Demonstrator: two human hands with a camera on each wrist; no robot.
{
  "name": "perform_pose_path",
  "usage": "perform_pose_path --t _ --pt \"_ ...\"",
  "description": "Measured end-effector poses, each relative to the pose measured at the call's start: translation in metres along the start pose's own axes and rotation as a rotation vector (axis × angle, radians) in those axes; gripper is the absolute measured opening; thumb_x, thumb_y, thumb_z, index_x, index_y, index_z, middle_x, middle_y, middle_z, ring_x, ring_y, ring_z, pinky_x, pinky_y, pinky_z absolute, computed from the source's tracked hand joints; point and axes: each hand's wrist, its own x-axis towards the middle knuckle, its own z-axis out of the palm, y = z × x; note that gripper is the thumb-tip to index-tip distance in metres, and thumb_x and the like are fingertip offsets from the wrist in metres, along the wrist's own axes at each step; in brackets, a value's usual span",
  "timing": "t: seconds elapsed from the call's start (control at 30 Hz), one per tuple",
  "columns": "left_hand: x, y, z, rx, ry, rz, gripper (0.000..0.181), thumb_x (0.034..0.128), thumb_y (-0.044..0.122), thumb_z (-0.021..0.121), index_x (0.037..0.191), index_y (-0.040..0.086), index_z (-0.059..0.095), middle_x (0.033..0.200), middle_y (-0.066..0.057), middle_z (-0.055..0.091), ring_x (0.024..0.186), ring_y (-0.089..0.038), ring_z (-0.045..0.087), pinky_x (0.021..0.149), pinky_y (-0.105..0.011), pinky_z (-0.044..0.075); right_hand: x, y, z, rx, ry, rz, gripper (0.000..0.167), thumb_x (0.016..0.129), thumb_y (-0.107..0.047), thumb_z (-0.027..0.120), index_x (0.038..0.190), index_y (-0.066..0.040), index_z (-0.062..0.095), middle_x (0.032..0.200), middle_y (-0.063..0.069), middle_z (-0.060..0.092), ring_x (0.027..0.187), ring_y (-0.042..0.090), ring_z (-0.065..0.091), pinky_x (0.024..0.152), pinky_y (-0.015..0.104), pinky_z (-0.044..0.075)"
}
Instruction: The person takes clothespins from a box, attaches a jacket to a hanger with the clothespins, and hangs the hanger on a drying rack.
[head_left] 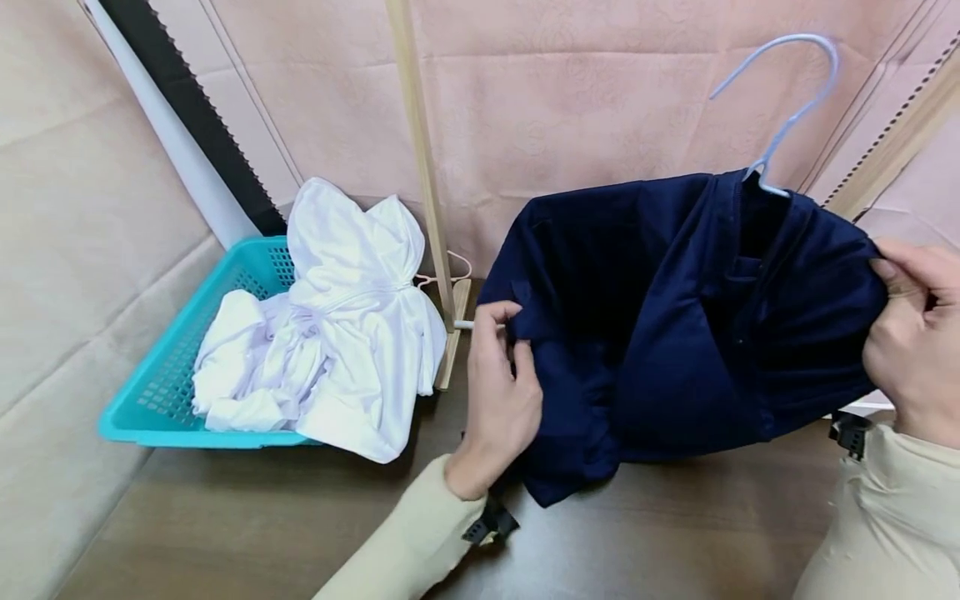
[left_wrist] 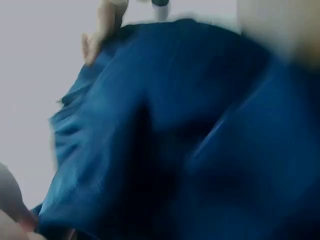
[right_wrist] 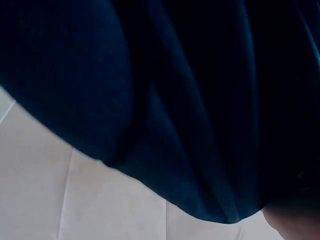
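Note:
A navy blue shirt (head_left: 667, 333) is held up in front of me, with an open button placket near its neck. A light blue hanger (head_left: 813, 104) sits in it, its hook rising out of the neck opening. My right hand (head_left: 918, 342) grips the shirt's right shoulder, thumb on the near side. At the opposite edge, my left hand (head_left: 504, 400) pinches the cloth between thumb and fingers. Navy cloth (left_wrist: 165, 125) fills most of the left wrist view, blurred. In the right wrist view, cloth folds (right_wrist: 200, 110) hide nearly all of the hand.
A turquoise basket (head_left: 157, 375) on the left holds crumpled white clothes (head_left: 352, 317), some draped over its rim. Behind my left hand stands a wooden rack post (head_left: 423, 150), with a pink hanger (head_left: 461, 265) beside its foot. Brown tabletop (head_left: 247, 517) lies below.

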Motion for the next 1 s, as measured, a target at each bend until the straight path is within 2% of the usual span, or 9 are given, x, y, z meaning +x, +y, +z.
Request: perform_pose_path --t 0.07,0.2,0.27,0.33,0.47,0.57,0.67,0.83,1.0 --pt "-0.006 -0.008 0.008 0.120 -0.064 -0.044 0.029 0.0977 -0.007 0.050 0.124 0.004 0.052 0.118 -0.013 0.056 0.104 -0.024 0.060 0.087 -0.033 0.054 0.000 -0.003 0.001 -0.040 -0.022 -0.023 0.024 0.101 -0.004 0.056 0.110 0.008 0.074 0.085 -0.035 0.058 0.085 -0.012 0.050 0.082 0.010 0.032" --pt "-0.005 -0.017 0.000 0.695 -0.207 0.006 0.031 0.0891 0.000 0.065 0.119 0.004 0.058 0.115 -0.020 0.056 0.103 -0.035 0.056 0.085 -0.043 0.054 -0.001 -0.009 0.006 -0.112 -0.063 -0.077 0.026 0.101 -0.007 0.055 0.107 0.013 0.072 0.088 -0.040 0.057 0.087 -0.015 0.050 0.084 0.009 0.033" --pt "0.003 -0.017 -0.012 0.911 -0.219 0.015 0.032 0.0856 0.002 0.070 0.116 0.004 0.059 0.114 -0.023 0.057 0.103 -0.039 0.055 0.086 -0.047 0.052 0.000 -0.011 0.009 -0.125 -0.074 -0.104 0.025 0.101 -0.006 0.056 0.105 0.013 0.072 0.089 -0.041 0.057 0.089 -0.016 0.051 0.085 0.008 0.035" --pt "0.015 -0.016 -0.025 0.981 -0.180 -0.001 0.035 0.0838 0.000 0.069 0.117 0.001 0.058 0.115 -0.026 0.057 0.104 -0.042 0.054 0.093 -0.050 0.049 0.000 -0.012 0.012 -0.138 -0.076 -0.134 0.024 0.100 -0.005 0.056 0.104 0.011 0.074 0.091 -0.042 0.058 0.090 -0.018 0.052 0.086 0.007 0.035" --pt "0.039 -0.011 -0.054 0.852 -0.100 0.077 0.040 0.0955 0.005 0.064 0.134 0.002 0.054 0.130 -0.026 0.052 0.116 -0.043 0.050 0.099 -0.050 0.048 0.000 -0.013 0.019 -0.126 -0.099 -0.211 0.022 0.099 -0.002 0.058 0.102 0.011 0.075 0.092 -0.042 0.057 0.085 -0.019 0.050 0.081 0.007 0.034" --pt "0.053 -0.009 -0.066 0.705 -0.107 0.197 0.049 0.1006 0.010 0.062 0.147 0.008 0.048 0.146 -0.021 0.047 0.131 -0.040 0.046 0.103 -0.048 0.049 -0.001 -0.016 0.027 -0.092 -0.115 -0.249 0.020 0.097 -0.001 0.060 0.099 0.012 0.075 0.093 -0.040 0.058 0.083 -0.019 0.051 0.080 0.007 0.033" --pt "0.063 -0.012 -0.070 0.641 -0.124 0.265 0.050 0.1015 0.016 0.063 0.150 0.013 0.051 0.149 -0.014 0.051 0.134 -0.033 0.050 0.102 -0.047 0.052 -0.003 -0.018 0.035 -0.054 -0.136 -0.261 0.017 0.095 0.000 0.062 0.096 0.012 0.075 0.093 -0.038 0.060 0.084 -0.018 0.052 0.082 0.009 0.033" --pt "0.072 -0.019 -0.070 0.594 -0.016 0.314 0.021 0.1003 0.017 0.065 0.118 0.012 0.075 0.113 -0.007 0.069 0.105 -0.028 0.065 0.087 -0.043 0.055 -0.007 -0.020 0.045 -0.036 -0.161 -0.261 0.014 0.093 0.001 0.064 0.095 0.009 0.076 0.093 -0.037 0.061 0.084 -0.018 0.052 0.083 0.015 0.025" --pt "0.075 -0.023 -0.072 0.632 0.082 0.373 0.013 0.0987 0.016 0.067 0.099 0.009 0.077 0.095 -0.006 0.068 0.092 -0.028 0.067 0.073 -0.044 0.056 -0.008 -0.017 0.048 -0.010 -0.187 -0.253 0.014 0.094 -0.003 0.068 0.096 0.008 0.077 0.094 -0.034 0.064 0.087 -0.014 0.056 0.084 0.016 0.027"
